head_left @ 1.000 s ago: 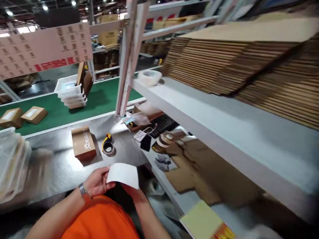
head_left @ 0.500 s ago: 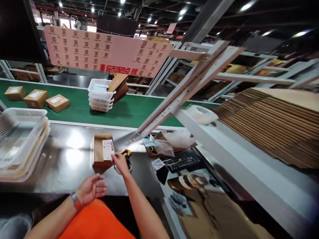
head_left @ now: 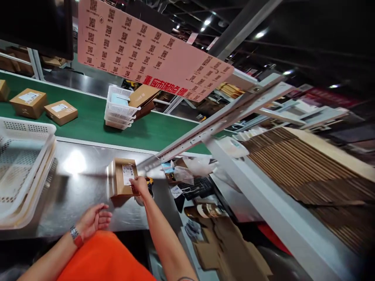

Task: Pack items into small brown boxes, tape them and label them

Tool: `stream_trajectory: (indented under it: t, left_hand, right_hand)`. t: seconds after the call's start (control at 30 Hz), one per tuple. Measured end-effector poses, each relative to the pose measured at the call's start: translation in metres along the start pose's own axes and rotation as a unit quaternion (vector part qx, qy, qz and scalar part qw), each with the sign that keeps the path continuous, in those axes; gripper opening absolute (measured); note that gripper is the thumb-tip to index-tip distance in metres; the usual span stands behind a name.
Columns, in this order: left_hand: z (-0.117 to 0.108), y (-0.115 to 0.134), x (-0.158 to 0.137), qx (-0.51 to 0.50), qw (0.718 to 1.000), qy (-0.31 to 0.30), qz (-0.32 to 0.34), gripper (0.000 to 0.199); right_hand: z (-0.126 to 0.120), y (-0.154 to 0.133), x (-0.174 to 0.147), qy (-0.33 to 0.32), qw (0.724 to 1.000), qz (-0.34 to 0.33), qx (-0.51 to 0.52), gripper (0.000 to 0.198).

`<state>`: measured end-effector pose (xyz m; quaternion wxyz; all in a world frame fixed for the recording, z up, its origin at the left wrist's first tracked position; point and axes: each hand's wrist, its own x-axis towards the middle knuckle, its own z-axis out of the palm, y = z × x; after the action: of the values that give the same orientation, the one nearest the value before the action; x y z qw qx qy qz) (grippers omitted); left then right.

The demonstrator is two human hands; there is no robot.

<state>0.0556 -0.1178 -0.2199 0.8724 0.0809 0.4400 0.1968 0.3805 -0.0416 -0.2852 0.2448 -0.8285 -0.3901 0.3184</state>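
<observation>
A brown cardboard box (head_left: 119, 177) with a white printed label (head_left: 128, 174) is over the steel table (head_left: 84, 195). My right hand (head_left: 138, 185) grips its near right edge, the thumb on top by the label and the other fingers partly hidden at the side. Whether the box rests flat or is slightly raised, I cannot tell. Just beyond that hand, partly covered by it, is a black and yellow object (head_left: 150, 185). My left hand (head_left: 94, 221) hovers over the table's front edge, palm turned inward, fingers loosely bent and holding nothing.
White plastic baskets (head_left: 43, 171) stand stacked at left. On the green conveyor (head_left: 90, 117) behind are labelled boxes (head_left: 29, 102) and another basket stack (head_left: 120, 111). A slanted metal post (head_left: 202, 128) and a shelf with flat cardboard (head_left: 295, 164) crowd the right, above a keyboard (head_left: 199, 187).
My right hand has closed further around the box's edge, and the box has turned slightly. My left hand has drifted a little left. The camera view has tilted and shifted.
</observation>
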Motion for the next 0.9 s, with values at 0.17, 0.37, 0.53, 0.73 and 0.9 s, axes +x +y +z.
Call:
stream_trajectory:
  t: [0.17,0.37,0.53,0.73,0.9]
  left_hand:
    - [0.002,0.011,0.000,0.002,1.000,0.003,0.006,0.022]
    - [0.010,0.016,0.001,-0.002,0.999,0.017,0.035,0.020]
    - [0.013,0.010,0.009,-0.035,0.995,0.032,0.082,0.019]
    - [0.025,-0.008,0.017,-0.044,0.991,0.070,0.107,0.021]
    - [0.031,-0.019,0.021,-0.046,0.985,0.110,0.127,0.021]
  right_hand:
    - [-0.018,-0.023,-0.006,-0.045,0.992,-0.002,-0.121,0.033]
    - [-0.058,-0.044,-0.006,-0.057,0.957,-0.012,-0.284,0.051]
    - [-0.039,-0.047,0.003,0.055,0.937,-0.185,-0.293,0.037]
    - [0.037,-0.033,0.006,0.039,0.905,-0.335,-0.259,0.087]
    - [0.056,-0.038,0.004,0.044,0.907,-0.362,-0.212,0.108]
